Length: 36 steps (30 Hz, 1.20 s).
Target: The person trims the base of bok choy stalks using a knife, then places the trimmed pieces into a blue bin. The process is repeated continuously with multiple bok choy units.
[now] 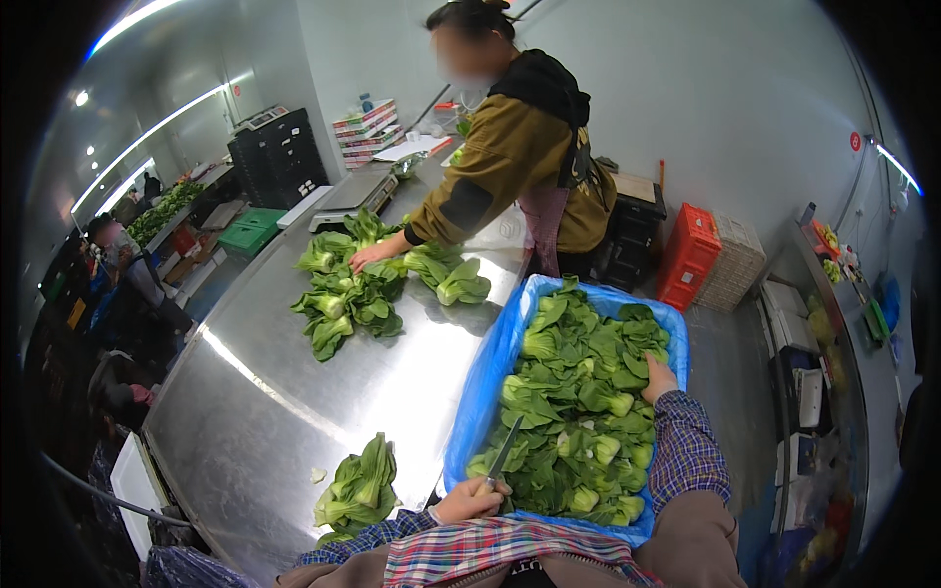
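Note:
My left hand (470, 501) grips the handle of a knife (506, 448), blade pointing up and away over the near left part of a crate. Blue plastic film lines this crate (478, 382), which is filled with heads of bok choy (588, 389), green leaves and pale bases showing. At the crate's right side, my right hand (659, 378) reaches in and touches the leaves; its fingertips are partly hidden there. To the left of my left hand, a small group of bok choy (360, 485) lies on the steel table (257, 434).
Across the table, a person (507, 162) rests one hand on a bok choy pile (353, 287). A weighing scale (354, 195) stands behind that pile. Red (687, 257) and white (729, 261) crates stand beyond the lined crate. A shelf unit (831, 367) runs along the right.

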Each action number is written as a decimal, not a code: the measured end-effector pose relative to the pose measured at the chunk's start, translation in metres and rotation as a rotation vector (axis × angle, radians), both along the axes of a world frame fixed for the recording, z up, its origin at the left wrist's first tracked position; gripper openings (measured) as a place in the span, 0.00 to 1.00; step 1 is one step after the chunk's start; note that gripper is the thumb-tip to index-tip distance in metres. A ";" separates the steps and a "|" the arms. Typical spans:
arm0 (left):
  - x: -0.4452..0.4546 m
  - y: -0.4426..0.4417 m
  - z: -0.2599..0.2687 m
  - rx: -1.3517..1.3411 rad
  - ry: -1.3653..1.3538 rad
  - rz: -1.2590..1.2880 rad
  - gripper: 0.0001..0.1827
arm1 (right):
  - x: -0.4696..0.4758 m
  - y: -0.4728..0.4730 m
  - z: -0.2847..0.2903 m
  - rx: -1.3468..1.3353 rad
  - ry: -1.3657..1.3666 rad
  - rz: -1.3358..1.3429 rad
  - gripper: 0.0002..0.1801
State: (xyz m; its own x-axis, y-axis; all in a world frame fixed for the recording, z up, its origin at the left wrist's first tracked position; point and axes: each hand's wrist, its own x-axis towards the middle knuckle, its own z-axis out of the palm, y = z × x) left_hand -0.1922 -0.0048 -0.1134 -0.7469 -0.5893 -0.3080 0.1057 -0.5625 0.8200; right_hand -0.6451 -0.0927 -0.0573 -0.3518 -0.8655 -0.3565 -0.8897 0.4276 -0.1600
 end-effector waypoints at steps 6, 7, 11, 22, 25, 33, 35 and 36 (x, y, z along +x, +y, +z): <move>0.003 -0.002 -0.010 0.049 0.099 -0.020 0.14 | 0.005 0.014 0.020 -0.165 0.035 0.044 0.46; 0.004 -0.002 -0.010 0.063 0.106 -0.020 0.14 | 0.004 0.019 0.020 -0.240 -0.010 -0.028 0.46; 0.002 -0.004 -0.007 0.055 0.059 -0.026 0.17 | 0.005 0.048 0.009 -0.609 -0.672 -0.335 0.45; 0.003 -0.003 0.014 0.089 0.091 -0.037 0.21 | 0.155 0.155 -0.086 -0.262 -2.223 -0.975 0.32; -0.010 -0.001 0.029 -0.078 -0.079 -0.020 0.18 | 0.189 0.158 -0.090 -0.136 -2.489 -0.951 0.28; -0.051 0.000 0.072 -0.878 -0.452 0.069 0.25 | 0.207 0.152 -0.051 -0.124 -2.426 -0.588 0.24; -0.054 0.000 0.076 -0.819 -0.434 0.091 0.31 | 0.207 0.148 -0.042 -0.107 -2.378 -0.553 0.24; -0.055 0.000 0.077 -0.821 -0.411 0.125 0.31 | 0.207 0.147 -0.038 -0.118 -2.401 -0.580 0.24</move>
